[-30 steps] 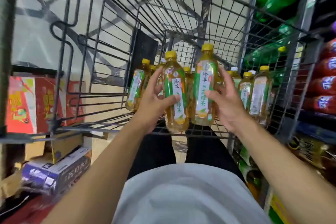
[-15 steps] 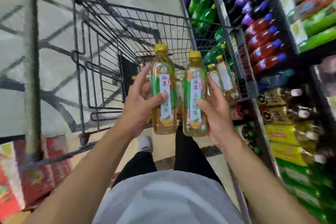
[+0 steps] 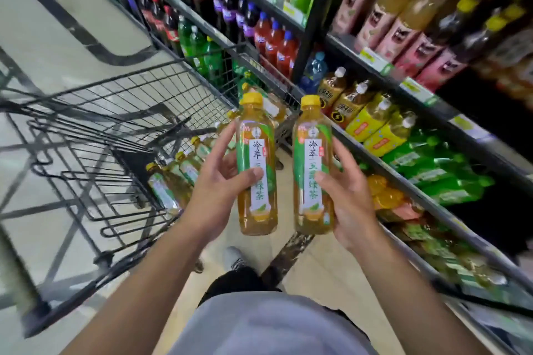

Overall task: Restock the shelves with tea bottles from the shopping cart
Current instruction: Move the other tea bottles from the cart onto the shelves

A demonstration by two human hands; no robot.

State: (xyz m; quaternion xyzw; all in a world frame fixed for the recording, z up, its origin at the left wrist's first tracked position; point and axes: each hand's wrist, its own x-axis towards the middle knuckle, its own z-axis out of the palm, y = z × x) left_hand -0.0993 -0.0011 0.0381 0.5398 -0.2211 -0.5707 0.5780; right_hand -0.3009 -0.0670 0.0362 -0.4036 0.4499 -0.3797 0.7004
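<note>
Both held tea bottles point(image 3: 256, 164) lifted clear, more bottles point(image 3: 176, 173) in cart point(image 3: 95, 124)

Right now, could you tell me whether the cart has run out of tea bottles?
No, several yellow-capped tea bottles stand in the cart, beyond the two held in the hands.

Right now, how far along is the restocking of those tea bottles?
Already done: nothing shows on the shelf as newly placed, so I cannot tell. In hand: the left hand grips one tea bottle and the right hand grips a second tea bottle, both upright and clear of the cart. Left: shelving these two, plus several more bottles in the cart.
</note>
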